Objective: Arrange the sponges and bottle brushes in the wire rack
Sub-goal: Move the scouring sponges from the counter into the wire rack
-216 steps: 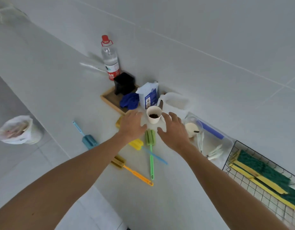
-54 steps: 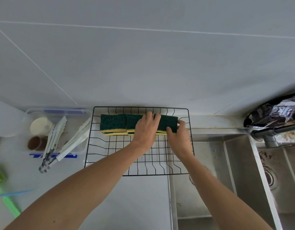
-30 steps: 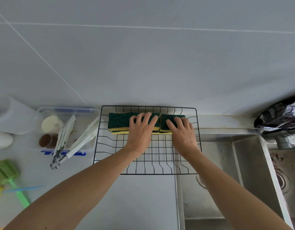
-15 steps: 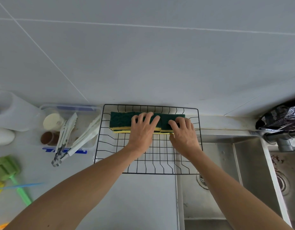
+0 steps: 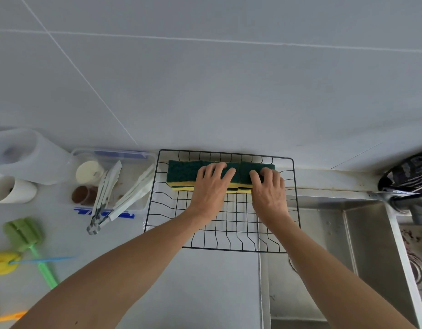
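A black wire rack [image 5: 238, 236] lies on the white counter, its right part over the sink edge. A row of green-and-yellow sponges [image 5: 181, 173] lines the rack's far side. My left hand [image 5: 211, 186] lies flat on the middle sponges, fingers spread. My right hand [image 5: 268, 189] presses on the right-hand sponge [image 5: 254, 168], fingers curled over its top. At the far left lie a green bottle brush [image 5: 25, 233], a yellow brush head [image 5: 2, 262] with a thin blue handle [image 5: 44, 260], and an orange handle [image 5: 8, 317].
A clear plastic box [image 5: 115, 184] left of the rack holds white tongs [image 5: 124, 198] and two small cups. A translucent jug [image 5: 27, 155] and a white cup [image 5: 13, 189] stand farther left. The steel sink [image 5: 347, 252] and a tap [image 5: 416, 205] are at the right.
Seven seconds ago my hands were over the brushes by the cup. Since then they have been on the sponges in the rack; in the last second they pushed the sponges closer together and barely moved.
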